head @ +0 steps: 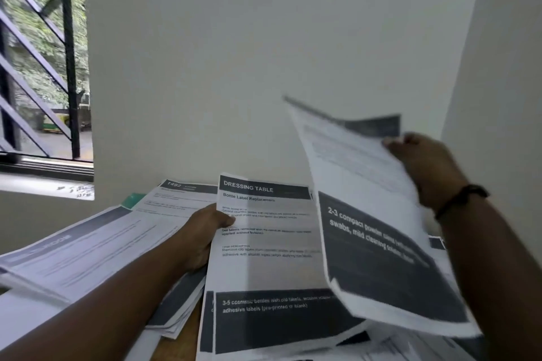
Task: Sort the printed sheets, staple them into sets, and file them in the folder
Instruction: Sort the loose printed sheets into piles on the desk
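The left hand [202,239] grips the left edge of a white printed sheet headed "DRESSING TABLE" in a dark band [264,243]. Its thumb lies across the front of the page near the upper text lines, and the other fingers are curled behind the paper, out of sight. This sheet stands tilted up in the middle of the scene, its lower dark block reaching down near the bottom edge of the view.

The right hand [428,167] holds a second white sheet with a large dark panel and white lettering [381,231], lifted at the right and slanting from the far upper edge toward the near right. The fingers pinch its right edge close to the top corner; the fingertips [394,144] show over the front of the page, and how the thumb lies behind it cannot be told. This sheet is blurred, and only parts of its lettering read. It overlaps the right edge of the first sheet. A dark band [463,196] circles the right wrist.

More white printed sheets [96,246] lie spread on the left, partly covered by the left forearm, and others are cut off at the lower right. A green corner [133,199] pokes out beneath them; what it belongs to is unclear. A strip of brown wooden desk [176,346] shows between papers. A barred window [44,67] is at far left.
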Demonstrator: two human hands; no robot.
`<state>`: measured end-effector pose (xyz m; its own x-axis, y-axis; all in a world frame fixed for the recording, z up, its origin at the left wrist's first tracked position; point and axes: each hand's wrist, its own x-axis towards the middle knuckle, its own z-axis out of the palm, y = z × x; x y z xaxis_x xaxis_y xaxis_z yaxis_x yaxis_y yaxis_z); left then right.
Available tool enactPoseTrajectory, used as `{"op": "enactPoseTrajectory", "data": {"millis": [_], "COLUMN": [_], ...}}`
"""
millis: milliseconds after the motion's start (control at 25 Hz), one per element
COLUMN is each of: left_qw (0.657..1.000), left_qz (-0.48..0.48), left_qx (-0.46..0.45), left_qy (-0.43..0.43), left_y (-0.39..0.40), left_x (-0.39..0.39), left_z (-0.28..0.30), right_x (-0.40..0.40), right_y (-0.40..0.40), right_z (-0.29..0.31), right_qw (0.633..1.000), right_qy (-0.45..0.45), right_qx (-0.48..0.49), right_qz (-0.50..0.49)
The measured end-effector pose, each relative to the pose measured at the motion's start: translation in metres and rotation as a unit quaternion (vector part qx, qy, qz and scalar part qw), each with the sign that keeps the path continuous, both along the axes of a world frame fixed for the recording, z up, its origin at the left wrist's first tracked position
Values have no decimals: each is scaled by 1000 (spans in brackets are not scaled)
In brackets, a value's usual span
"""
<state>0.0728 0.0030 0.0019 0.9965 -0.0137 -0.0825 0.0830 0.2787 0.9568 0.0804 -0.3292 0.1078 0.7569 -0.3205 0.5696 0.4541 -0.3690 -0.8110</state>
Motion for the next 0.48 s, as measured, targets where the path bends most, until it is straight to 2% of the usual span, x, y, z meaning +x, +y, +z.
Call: {"op": "enactPoseTrajectory", "data": {"millis": [80,200,360,480], "left_qw": [1000,1000,1000,999], "left_qz": [8,-6,0,-39], "left_qx": [11,1,-7,-27], "left_qy": [-1,-1,5,12], "left_y": [-1,-4,-6,-6], "left_x": [-3,-5,-3,-5], "left_z": [1,2,0,1], "right_x": [-2,27,36,41], "right_y": [42,64,77,76], "right_z": [-35,-88,-112,-112], "right_qw": [993,983,980,976], "right_qy": [101,146,189,213], "right_qx": [-63,-101,-63,-28], "right_qz": [-1,-35,-18,-19]}}
